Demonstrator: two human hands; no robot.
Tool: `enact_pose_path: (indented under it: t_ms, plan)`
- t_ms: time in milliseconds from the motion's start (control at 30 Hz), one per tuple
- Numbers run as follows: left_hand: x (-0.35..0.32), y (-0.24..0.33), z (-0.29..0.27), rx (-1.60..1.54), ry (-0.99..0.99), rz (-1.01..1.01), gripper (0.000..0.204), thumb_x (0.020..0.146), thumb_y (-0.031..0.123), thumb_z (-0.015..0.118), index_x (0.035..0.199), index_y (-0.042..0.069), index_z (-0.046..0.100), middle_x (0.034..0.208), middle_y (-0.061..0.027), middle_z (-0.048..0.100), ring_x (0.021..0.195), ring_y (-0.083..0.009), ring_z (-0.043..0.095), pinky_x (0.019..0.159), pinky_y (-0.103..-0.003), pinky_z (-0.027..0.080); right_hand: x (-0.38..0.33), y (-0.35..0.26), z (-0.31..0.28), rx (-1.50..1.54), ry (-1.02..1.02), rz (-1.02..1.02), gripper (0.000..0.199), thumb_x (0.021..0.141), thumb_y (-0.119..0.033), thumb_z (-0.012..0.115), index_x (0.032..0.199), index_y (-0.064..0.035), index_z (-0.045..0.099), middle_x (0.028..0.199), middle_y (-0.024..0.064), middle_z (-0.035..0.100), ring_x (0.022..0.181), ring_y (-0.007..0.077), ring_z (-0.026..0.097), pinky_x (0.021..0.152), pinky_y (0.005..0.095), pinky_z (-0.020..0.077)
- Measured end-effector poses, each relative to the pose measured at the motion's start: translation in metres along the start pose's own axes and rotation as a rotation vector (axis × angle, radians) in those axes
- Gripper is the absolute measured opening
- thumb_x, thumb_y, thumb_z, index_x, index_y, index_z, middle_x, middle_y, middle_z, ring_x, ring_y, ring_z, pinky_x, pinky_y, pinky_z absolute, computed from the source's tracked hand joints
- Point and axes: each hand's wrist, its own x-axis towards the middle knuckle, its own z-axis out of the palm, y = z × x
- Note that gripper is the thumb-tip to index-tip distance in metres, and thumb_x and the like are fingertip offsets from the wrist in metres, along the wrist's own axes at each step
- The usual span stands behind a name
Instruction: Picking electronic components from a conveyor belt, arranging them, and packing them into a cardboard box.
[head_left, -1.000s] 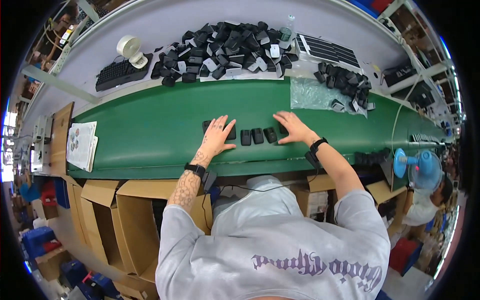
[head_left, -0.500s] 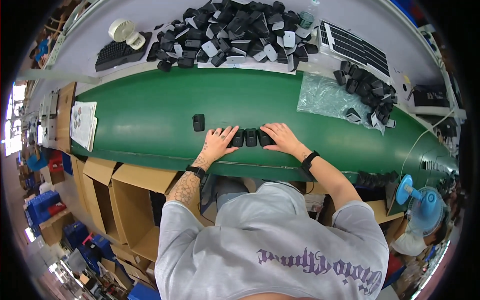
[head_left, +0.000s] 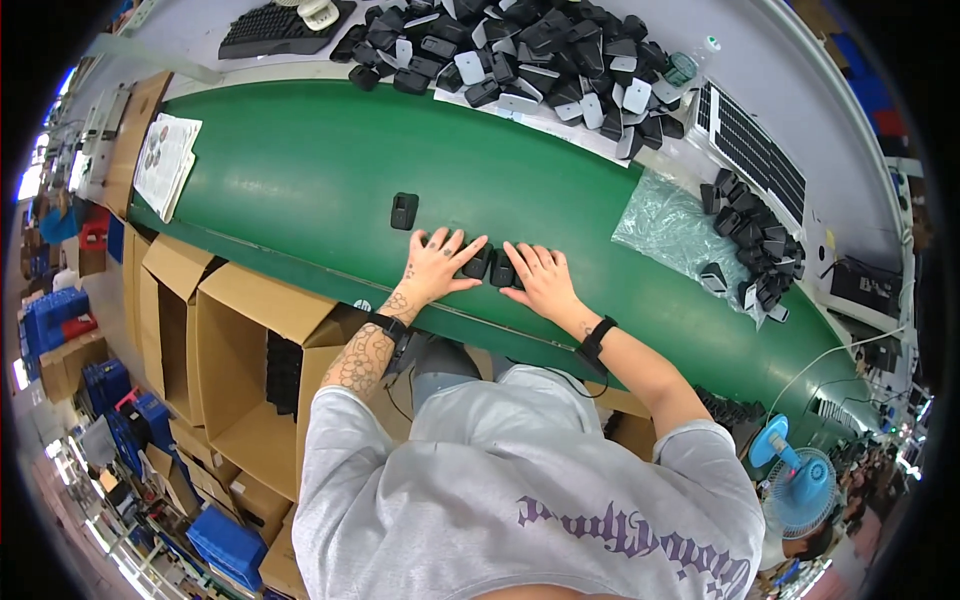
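Observation:
Small black box-like devices stand close together on the green work surface point(head_left: 300, 165) in front of me. My left hand point(head_left: 438, 268) has thumb and index finger around the left black device point(head_left: 477, 263), its other fingers spread toward the far side. Around the right black device point(head_left: 502, 268), the thumb and index finger of my right hand point(head_left: 542, 280) close from the other side. Whether another device sits under my right palm is hidden. A single black device point(head_left: 404, 211) lies apart, beyond my left hand.
A large heap of black devices point(head_left: 545, 60) fills the far shelf, beside a keyboard point(head_left: 280, 30) and a bottle point(head_left: 690, 62). Clear plastic film point(head_left: 680, 225) lies right, near more devices point(head_left: 755, 235). Papers point(head_left: 167, 165) lie left. Open cartons point(head_left: 245, 380) and a blue fan point(head_left: 800, 480) flank me.
The view has turned and shifted. Three devices showed between my hands before; now two show, and my hands are nearer each other. The lone device still lies apart.

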Motion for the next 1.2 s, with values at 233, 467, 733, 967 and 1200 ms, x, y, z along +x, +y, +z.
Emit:
enact_pose_path:
  t_ms: [233,467,733,967,1200]
  plan:
    - [-0.007,-0.014,0.009,0.000,-0.097,0.046,0.080,0.080,0.068,0.063,0.150,0.034,0.041,0.127,-0.0109,0.056,0.110,-0.0280,0.056,0.085,-0.050,0.044,-0.017,0.015,-0.005,0.000,-0.006,-0.025,0.081,0.080,-0.053,0.070,0.148,-0.0177,0.044,0.126,0.0094,0.055,0.113,0.0275,0.051,0.093,0.0470,0.0398]
    - [0.001,-0.018,0.018,0.012,0.019,-0.006,0.079,0.079,0.065,0.066,0.138,0.015,0.053,0.117,-0.0105,0.060,0.103,-0.0252,0.059,0.082,-0.045,0.046,-0.015,0.018,0.002,-0.049,0.022,0.024,0.083,0.078,-0.056,0.072,0.146,-0.0169,0.046,0.122,0.0099,0.057,0.111,0.0282,0.052,0.092,0.0464,0.0404]
    - [-0.007,-0.014,0.005,0.008,-0.096,-0.091,0.078,0.081,0.070,0.060,0.146,0.030,0.045,0.138,-0.0125,0.051,0.126,-0.0354,0.048,0.108,-0.070,0.024,-0.015,0.013,-0.015,0.214,0.039,0.329,0.087,0.072,-0.044,0.083,0.142,-0.0073,0.046,0.118,0.0141,0.059,0.107,0.0325,0.054,0.091,0.0431,0.0435]
    - [-0.008,-0.017,0.012,0.010,-0.143,-0.014,0.079,0.079,0.072,0.060,0.146,0.031,0.046,0.127,-0.0105,0.056,0.111,-0.0270,0.055,0.084,-0.051,0.045,-0.049,0.006,-0.016,0.226,0.120,0.474,0.091,0.070,-0.042,0.086,0.142,-0.0059,0.045,0.115,0.0154,0.060,0.105,0.0335,0.055,0.090,0.0451,0.0440]
    - [-0.004,-0.021,0.021,-0.016,0.130,-0.217,0.082,0.078,0.071,0.062,0.138,0.016,0.051,0.120,-0.0118,0.058,0.110,-0.0274,0.057,0.084,-0.047,0.048,-0.033,0.007,-0.009,0.220,0.105,0.415,0.090,0.070,-0.038,0.087,0.143,-0.0054,0.045,0.115,0.0170,0.060,0.105,0.0364,0.056,0.091,0.0452,0.0457]
